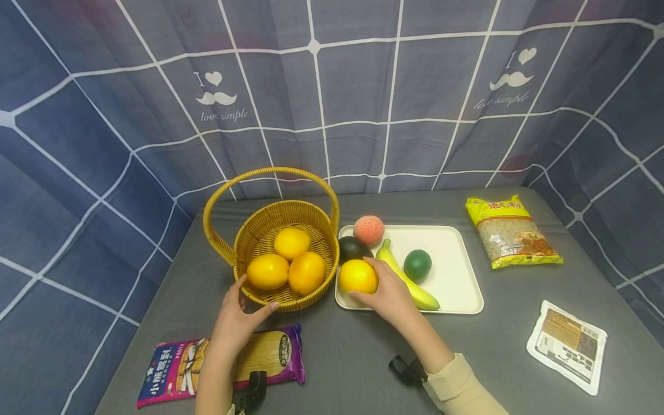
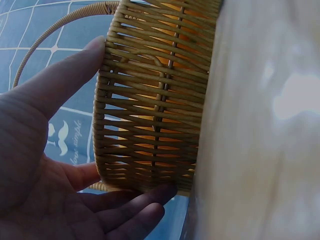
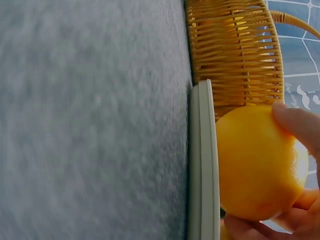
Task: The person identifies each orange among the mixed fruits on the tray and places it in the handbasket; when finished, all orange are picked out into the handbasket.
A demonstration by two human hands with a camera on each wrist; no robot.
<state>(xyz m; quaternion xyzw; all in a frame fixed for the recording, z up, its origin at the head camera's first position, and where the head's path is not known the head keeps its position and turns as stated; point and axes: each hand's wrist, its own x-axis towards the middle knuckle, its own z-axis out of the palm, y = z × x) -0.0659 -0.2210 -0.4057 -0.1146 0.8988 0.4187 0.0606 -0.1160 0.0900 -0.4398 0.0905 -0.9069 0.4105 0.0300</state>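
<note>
My right hand (image 1: 389,291) grips a yellow-orange orange (image 1: 358,276) at the left end of the white tray (image 1: 456,259), thumb and fingers on opposite sides of it. Beside it on the tray are a yellow banana (image 1: 415,291), a dark green round item (image 1: 417,265), a blackish rounded item (image 1: 354,249) and a pinkish-red round fruit (image 1: 369,230). Left of the tray stands a wicker basket (image 2: 145,100) with three similar yellow-orange fruits (image 1: 292,243) inside. Spread at the basket's front left, my left hand (image 1: 236,317) touches its rim with thumb and fingers.
A purple pasta packet (image 1: 270,354) lies under my left forearm. At the right are a yellow-topped food bag (image 1: 513,233) and a white flat packet (image 1: 568,346). The basket's tall handle (image 1: 270,171) arches up before the checked curtain (image 1: 353,86).
</note>
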